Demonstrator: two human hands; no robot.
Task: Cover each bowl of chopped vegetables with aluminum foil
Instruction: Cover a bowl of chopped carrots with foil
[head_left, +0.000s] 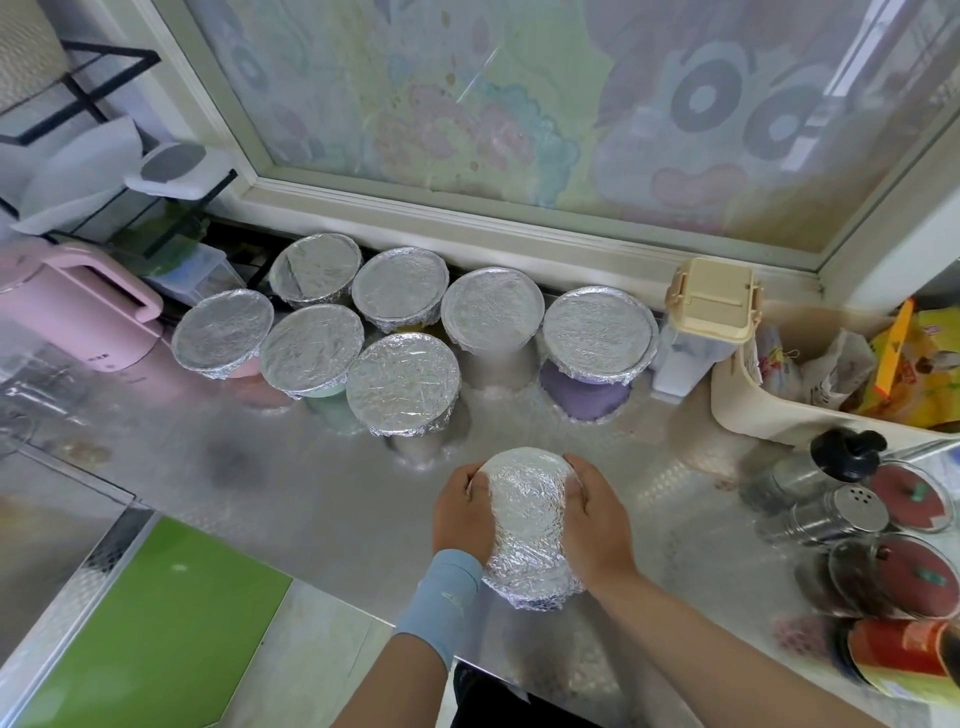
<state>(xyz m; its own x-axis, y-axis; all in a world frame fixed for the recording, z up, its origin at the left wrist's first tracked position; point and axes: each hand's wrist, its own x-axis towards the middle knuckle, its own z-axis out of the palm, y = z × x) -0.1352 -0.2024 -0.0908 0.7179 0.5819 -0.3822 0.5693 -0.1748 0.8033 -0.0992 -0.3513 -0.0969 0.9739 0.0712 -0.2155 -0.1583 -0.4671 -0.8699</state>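
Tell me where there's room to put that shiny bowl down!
Bare counter lies left of the left hand, before the pink kettle. A smaller gap sits between right hand and spice jars. Crowded: foil-covered bowls at the back.

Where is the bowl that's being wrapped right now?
The bowl is low and centre in the head view, at the metal counter's near side, gripped between left hand and right hand, in front of seven covered bowls.

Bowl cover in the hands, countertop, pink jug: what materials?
Bowl cover: aluminum foil, shiny and crinkled, moulded around the rim under left hand and right hand. Countertop: probably embossed stainless steel, dull reflections, fine raised pattern. Pink jug: likely plastic, smooth matte, uniform colour.
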